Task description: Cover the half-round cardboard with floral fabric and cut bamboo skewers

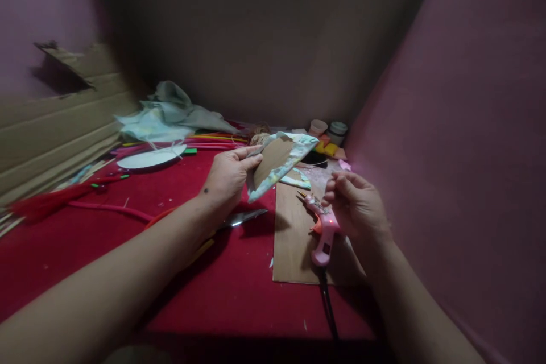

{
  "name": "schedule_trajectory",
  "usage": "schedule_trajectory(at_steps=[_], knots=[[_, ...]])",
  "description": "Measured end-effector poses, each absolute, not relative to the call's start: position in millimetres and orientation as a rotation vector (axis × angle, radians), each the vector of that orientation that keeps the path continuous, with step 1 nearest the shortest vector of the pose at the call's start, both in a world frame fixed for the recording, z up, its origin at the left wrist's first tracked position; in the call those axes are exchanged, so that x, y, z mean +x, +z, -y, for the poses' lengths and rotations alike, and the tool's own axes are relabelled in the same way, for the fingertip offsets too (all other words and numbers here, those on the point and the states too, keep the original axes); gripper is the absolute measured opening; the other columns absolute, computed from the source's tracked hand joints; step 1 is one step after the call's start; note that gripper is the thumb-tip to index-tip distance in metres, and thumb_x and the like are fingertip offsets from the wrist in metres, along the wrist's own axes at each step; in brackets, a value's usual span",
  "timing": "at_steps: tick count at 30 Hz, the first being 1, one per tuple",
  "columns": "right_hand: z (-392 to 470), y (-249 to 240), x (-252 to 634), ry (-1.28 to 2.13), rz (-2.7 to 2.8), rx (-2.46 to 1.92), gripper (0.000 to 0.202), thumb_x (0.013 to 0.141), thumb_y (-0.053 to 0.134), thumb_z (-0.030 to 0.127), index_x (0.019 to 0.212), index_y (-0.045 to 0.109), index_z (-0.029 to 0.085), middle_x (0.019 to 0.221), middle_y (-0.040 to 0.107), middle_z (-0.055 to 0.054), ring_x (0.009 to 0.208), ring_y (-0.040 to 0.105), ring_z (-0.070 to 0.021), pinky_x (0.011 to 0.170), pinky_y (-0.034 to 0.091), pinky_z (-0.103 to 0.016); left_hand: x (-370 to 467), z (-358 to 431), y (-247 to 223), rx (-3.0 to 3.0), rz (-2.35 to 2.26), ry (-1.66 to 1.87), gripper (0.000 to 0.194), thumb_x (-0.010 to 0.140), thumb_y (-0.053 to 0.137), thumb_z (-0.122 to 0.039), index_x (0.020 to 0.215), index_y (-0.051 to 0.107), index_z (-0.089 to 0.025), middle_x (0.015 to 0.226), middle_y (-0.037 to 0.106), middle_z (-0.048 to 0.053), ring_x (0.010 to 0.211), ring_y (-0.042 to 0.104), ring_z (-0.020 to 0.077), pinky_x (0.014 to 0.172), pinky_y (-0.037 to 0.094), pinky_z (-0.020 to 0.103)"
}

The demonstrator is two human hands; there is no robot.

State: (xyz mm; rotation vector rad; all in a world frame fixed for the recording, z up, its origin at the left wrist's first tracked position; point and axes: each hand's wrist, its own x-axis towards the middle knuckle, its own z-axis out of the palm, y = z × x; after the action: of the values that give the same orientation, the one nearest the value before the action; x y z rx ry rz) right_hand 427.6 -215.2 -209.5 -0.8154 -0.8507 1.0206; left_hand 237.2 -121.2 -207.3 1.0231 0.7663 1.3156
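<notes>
My left hand [230,177] grips a cardboard piece [273,162] by its left edge, thumb on top. Pale blue-green patterned fabric is folded over the piece's rim, and bare brown cardboard shows in the middle. My right hand [358,202] is raised to the right with its fingers curled in and pressed together; whether anything small is between them is hidden. Below and beside it, a pink glue gun [326,227] with a lit red light lies on a flat cardboard sheet [294,256]. Behind the held piece lies another fabric-edged piece [298,179].
On the red cloth [205,301], scissors [245,218] lie partly under my left arm. A white oval disc [151,157], crumpled fabric [170,114] and coloured stems sit at the back left. Twine [259,133] and small jars [338,129] stand behind. A pink wall rises at right.
</notes>
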Motion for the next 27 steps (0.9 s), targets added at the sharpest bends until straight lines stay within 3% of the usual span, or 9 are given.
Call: schedule_trajectory(at_steps=[8, 11, 14, 17, 23, 27], knots=[[217.1, -213.7, 426.3, 1.047, 0.913, -0.877, 0.024, 0.077, 0.068, 0.043, 0.072, 0.066, 0.02, 0.047, 0.061, 0.003, 0.036, 0.053, -0.0091, 0.035, 0.044, -0.02, 235.2, 118.7, -211.1, 1.123, -0.753, 1.329, 0.027, 0.062, 0.077, -0.021, 0.089, 0.075, -0.017, 0.096, 0.074, 0.007, 0.086, 0.066, 0.0198, 0.08, 0.052, 0.032], [217.2, -212.6, 424.1, 1.105, 0.947, -0.896, 0.029, 0.077, 0.066, 0.048, 0.076, 0.068, 0.019, 0.057, 0.069, -0.002, 0.042, 0.059, -0.012, 0.042, 0.05, -0.025, 235.0, 118.6, -213.0, 1.142, -0.75, 1.32, 0.03, 0.063, 0.077, -0.023, 0.092, 0.075, -0.017, 0.099, 0.073, 0.007, 0.088, 0.066, 0.0204, 0.08, 0.052, 0.033], [218.3, -209.5, 419.0, 1.156, 0.976, -0.891, 0.028, 0.074, 0.071, 0.041, 0.091, 0.071, 0.019, 0.078, 0.075, -0.008, 0.058, 0.068, -0.0164, 0.058, 0.056, -0.033, 235.2, 119.1, -212.8, 1.151, -0.754, 1.31, 0.034, 0.063, 0.077, -0.025, 0.095, 0.073, -0.015, 0.1, 0.073, 0.008, 0.09, 0.065, 0.0221, 0.081, 0.051, 0.035], [219.5, -209.1, 415.9, 1.138, 0.951, -0.896, 0.025, 0.068, 0.077, 0.03, 0.09, 0.073, 0.02, 0.083, 0.075, -0.008, 0.065, 0.07, -0.0182, 0.065, 0.058, -0.035, 235.2, 120.7, -211.0, 1.176, -0.75, 1.316, 0.032, 0.065, 0.076, -0.025, 0.095, 0.074, -0.015, 0.1, 0.073, 0.008, 0.091, 0.064, 0.0207, 0.082, 0.05, 0.032], [219.3, -215.3, 418.1, 1.044, 0.924, -0.912, 0.011, 0.064, 0.08, 0.02, 0.071, 0.072, 0.02, 0.071, 0.072, -0.003, 0.062, 0.068, -0.0161, 0.06, 0.056, -0.032, 234.8, 126.0, -205.9, 1.229, -0.761, 1.288, 0.029, 0.068, 0.072, -0.023, 0.096, 0.073, -0.015, 0.095, 0.074, 0.007, 0.087, 0.064, 0.0201, 0.075, 0.051, 0.03], [218.3, -213.7, 417.4, 0.995, 0.954, -0.864, 0.016, 0.064, 0.078, 0.017, 0.061, 0.062, 0.02, 0.065, 0.066, 0.001, 0.053, 0.061, -0.0128, 0.049, 0.051, -0.028, 234.9, 127.3, -204.1, 1.242, -0.783, 1.311, 0.026, 0.066, 0.072, -0.022, 0.091, 0.074, -0.016, 0.093, 0.074, 0.006, 0.088, 0.064, 0.0218, 0.077, 0.052, 0.033]])
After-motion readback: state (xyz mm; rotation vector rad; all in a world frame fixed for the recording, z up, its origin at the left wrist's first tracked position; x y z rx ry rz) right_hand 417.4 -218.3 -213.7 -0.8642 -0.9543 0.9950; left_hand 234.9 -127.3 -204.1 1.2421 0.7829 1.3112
